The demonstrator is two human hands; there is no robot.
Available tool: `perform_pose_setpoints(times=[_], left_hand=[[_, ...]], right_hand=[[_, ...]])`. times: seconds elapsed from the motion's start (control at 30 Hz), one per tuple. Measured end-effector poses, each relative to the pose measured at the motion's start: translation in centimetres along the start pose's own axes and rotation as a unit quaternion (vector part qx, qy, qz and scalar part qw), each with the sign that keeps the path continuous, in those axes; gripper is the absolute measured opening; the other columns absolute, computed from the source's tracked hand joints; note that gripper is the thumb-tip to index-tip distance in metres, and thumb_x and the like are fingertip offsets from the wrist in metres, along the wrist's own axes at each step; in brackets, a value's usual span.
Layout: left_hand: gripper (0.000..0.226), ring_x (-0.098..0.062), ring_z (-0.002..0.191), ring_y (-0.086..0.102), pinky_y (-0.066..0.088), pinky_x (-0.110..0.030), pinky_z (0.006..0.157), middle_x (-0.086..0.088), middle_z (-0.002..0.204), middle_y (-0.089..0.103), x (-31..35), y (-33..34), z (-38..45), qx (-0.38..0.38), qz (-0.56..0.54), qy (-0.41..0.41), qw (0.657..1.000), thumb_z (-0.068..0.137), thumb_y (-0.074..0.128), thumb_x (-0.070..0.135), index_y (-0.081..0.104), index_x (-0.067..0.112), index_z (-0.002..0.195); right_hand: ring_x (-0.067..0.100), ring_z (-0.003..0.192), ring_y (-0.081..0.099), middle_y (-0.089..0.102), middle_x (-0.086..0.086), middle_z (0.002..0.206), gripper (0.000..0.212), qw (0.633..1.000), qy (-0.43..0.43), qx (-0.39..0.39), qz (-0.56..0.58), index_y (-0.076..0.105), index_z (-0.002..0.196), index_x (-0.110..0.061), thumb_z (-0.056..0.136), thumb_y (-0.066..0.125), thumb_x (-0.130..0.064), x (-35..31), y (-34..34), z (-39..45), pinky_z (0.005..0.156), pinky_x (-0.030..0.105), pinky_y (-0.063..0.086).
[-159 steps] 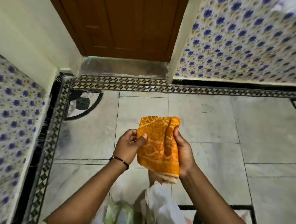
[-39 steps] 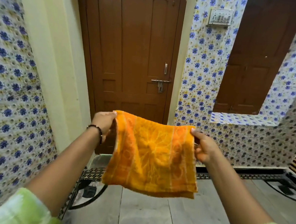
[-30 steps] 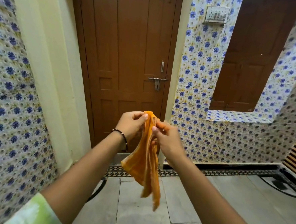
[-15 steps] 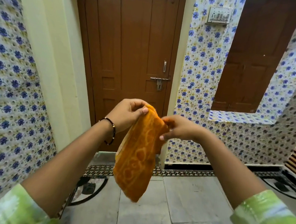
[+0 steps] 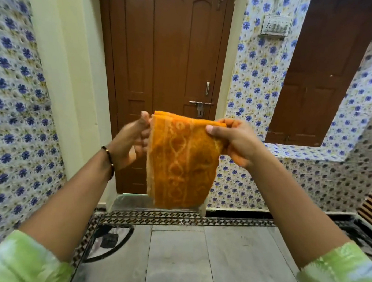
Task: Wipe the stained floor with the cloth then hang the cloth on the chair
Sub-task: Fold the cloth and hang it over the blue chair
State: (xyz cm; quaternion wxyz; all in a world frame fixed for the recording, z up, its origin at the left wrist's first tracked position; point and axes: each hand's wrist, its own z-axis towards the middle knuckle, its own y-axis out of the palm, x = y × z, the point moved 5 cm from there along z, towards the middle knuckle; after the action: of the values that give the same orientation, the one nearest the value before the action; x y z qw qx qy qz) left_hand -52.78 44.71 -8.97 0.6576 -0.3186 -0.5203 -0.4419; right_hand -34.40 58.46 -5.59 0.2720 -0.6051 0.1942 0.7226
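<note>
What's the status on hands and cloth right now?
Left hand and right hand both gripping cloth at top edge. Cloth folded, hanging in air before door. No chair in view.

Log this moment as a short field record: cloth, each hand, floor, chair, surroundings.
cloth: orange patterned cloth, folded over, hanging in the air at chest height
left hand: left hand pinching the cloth's top left corner; dark bracelet on the wrist
right hand: right hand gripping the top right corner
floor: grey tiled floor below, cloth not touching it
chair: none in view
surroundings: closed brown door straight ahead; blue flowered wall tiles; switch panel high on the right
</note>
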Motion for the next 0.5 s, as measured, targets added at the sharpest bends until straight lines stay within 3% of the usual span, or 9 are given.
perform_pose_setpoints(times=[0.1,0.17,0.23,0.27,0.33,0.4,0.43,0.5], left_hand=[[0.102,-0.028,0.114,0.058,0.047,-0.051,0.093,-0.003,0.126,0.059,-5.0,2.6,-0.9,-0.080,-0.008,-0.087,0.993,0.034,0.069,0.083,0.051,0.034,0.122],[0.100,-0.028,0.110,0.062,0.054,-0.045,0.084,-0.003,0.118,0.066,-6.9,4.8,-1.7,-0.102,-0.039,-0.114,0.987,0.036,0.080,0.070,0.053,0.024,0.120],[0.087,-0.026,0.102,0.066,0.057,-0.040,0.076,-0.005,0.109,0.069,-7.3,5.7,-1.7,-0.061,-0.058,-0.122,0.989,0.041,0.086,0.058,0.057,0.017,0.114],[0.074,-0.025,0.097,0.067,0.058,-0.041,0.075,-0.007,0.107,0.069,-7.2,5.9,-1.4,-0.034,-0.078,-0.124,0.989,0.051,0.084,0.050,0.057,0.016,0.112],[0.048,-0.024,0.091,0.067,0.058,-0.043,0.074,-0.009,0.103,0.068,-6.9,6.1,-0.8,0.012,-0.128,-0.140,0.982,0.069,0.071,0.035,0.057,0.014,0.110],[0.031,-0.024,0.087,0.066,0.056,-0.043,0.072,-0.009,0.096,0.068,-6.9,6.4,-0.4,0.040,-0.147,-0.161,0.975,0.080,0.064,0.029,0.058,0.013,0.106],[0.023,-0.023,0.083,0.065,0.054,-0.041,0.069,-0.009,0.092,0.067,-7.0,6.5,-0.4,0.049,-0.144,-0.171,0.973,0.085,0.062,0.027,0.058,0.013,0.103],[0.017,-0.022,0.081,0.064,0.053,-0.040,0.066,-0.008,0.089,0.066,-7.4,6.5,-0.6,0.052,-0.123,-0.186,0.973,0.088,0.060,0.022,0.057,0.012,0.101]], right_hand=[[0.022,0.078,0.066,0.065,0.007,0.080,0.011,0.997,0.013,0.058,0.047,0.063,0.083,-0.006,0.079,0.073,-0.009,-0.8,-0.2,2.5,0.084,0.040,0.056],[0.018,0.068,0.064,0.063,0.007,0.079,0.020,0.989,0.056,0.099,0.091,0.062,0.094,-0.003,0.081,0.073,-0.013,0.6,-1.2,3.6,0.072,0.033,0.059],[0.008,0.046,0.050,0.053,0.000,0.063,0.021,0.977,0.126,0.088,0.146,0.058,0.082,-0.008,0.087,0.067,-0.027,3.3,-1.8,3.4,0.047,0.019,0.047],[0.007,0.043,0.045,0.049,-0.002,0.058,0.032,0.968,0.156,0.064,0.185,0.057,0.071,-0.012,0.090,0.061,-0.037,5.1,-1.8,2.8,0.044,0.017,0.041],[0.015,0.057,0.061,0.065,0.007,0.068,0.055,0.949,0.210,0.031,0.232,0.067,0.068,-0.011,0.091,0.047,-0.056,9.0,-1.7,0.4,0.057,0.025,0.049],[0.032,0.091,0.068,0.069,0.020,0.107,0.078,0.932,0.268,0.011,0.245,0.068,0.107,-0.005,0.083,0.042,-0.073,13.0,-1.0,-2.2,0.082,0.045,0.054],[0.035,0.095,0.067,0.066,0.022,0.114,0.087,0.921,0.294,-0.002,0.255,0.061,0.118,-0.002,0.079,0.041,-0.077,14.5,-0.4,-3.2,0.088,0.049,0.051],[0.032,0.088,0.068,0.070,0.018,0.101,0.081,0.919,0.307,0.012,0.246,0.059,0.115,-0.001,0.081,0.044,-0.073,15.8,-0.3,-3.5,0.087,0.047,0.051]])
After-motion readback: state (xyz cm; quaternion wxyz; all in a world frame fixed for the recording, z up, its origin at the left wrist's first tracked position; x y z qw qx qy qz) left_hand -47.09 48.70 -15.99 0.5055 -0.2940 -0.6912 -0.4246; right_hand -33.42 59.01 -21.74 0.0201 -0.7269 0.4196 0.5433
